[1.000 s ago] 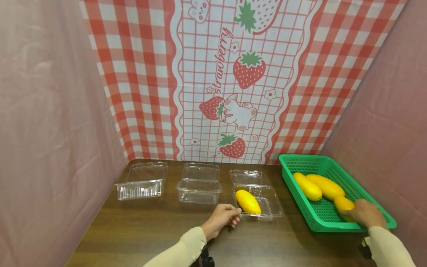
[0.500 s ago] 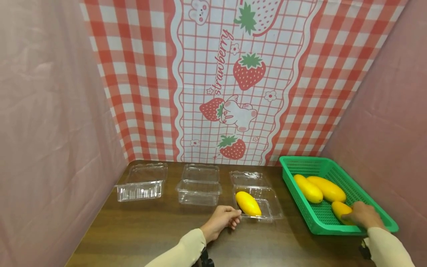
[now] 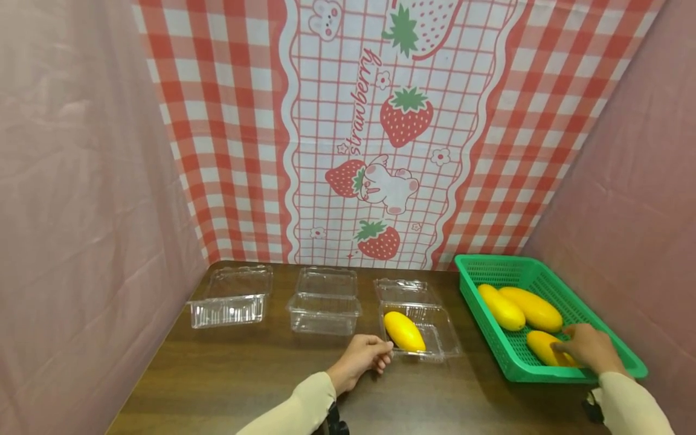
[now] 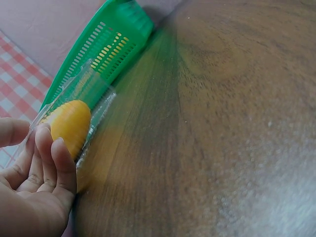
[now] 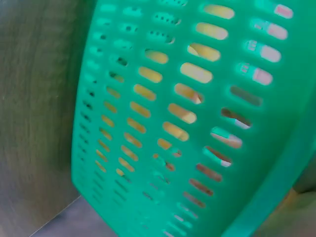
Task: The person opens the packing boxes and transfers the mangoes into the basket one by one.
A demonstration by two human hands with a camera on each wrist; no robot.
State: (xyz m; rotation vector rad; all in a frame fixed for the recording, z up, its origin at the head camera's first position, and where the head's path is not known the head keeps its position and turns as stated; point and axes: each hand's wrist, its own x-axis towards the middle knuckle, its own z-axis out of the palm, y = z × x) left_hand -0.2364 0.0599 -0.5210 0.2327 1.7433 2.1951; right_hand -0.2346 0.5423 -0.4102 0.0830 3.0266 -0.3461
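In the head view my left hand point(image 3: 361, 356) pinches the near left corner of an open clear plastic clamshell box point(image 3: 443, 332) between thumb and fingers. One yellow mango point(image 3: 404, 331) lies slantwise in the left half of that box. My right hand point(image 3: 591, 349) reaches into a green basket point(image 3: 508, 359), its thumb and fingers around the near mango point(image 3: 542, 347), whose right end they cover. Two more mangoes point(image 3: 530, 308) lie behind it in the basket. The right wrist view has mostly the basket's slotted side point(image 5: 163, 108), with yellow fruit behind the slots.
Two more clear clamshell boxes stand open to the left, a middle one point(image 3: 324, 314) and a far-left one point(image 3: 228, 309). Brown wooden table point(image 3: 244, 374) lies beneath everything. A checked strawberry cloth point(image 3: 370, 121) hangs behind, with pink curtains point(image 3: 87, 211) at both sides.
My right hand has shifted the near mango leftward and turned it on the basket floor, away from the mangoes behind. My left hand has stayed at the box corner.
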